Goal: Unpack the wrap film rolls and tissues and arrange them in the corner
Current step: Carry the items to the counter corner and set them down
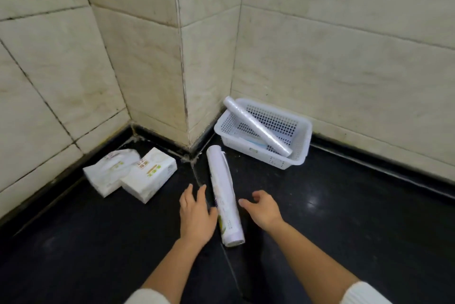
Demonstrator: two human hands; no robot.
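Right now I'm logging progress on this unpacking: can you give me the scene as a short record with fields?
floor roll: wrapped roll lying on the dark floor, between the hands
left hand: open, beside the roll, touching or nearly so
right hand: open, apart from the roll
basket: white, against the wall
basket roll: clear roll leaning across it
tissues: two packs on the floor by the left wall

Flat bluish item point(253, 142) in basket point(301, 153), mostly under roll point(256, 124); tissue-pack point(149, 174) print unreadable.
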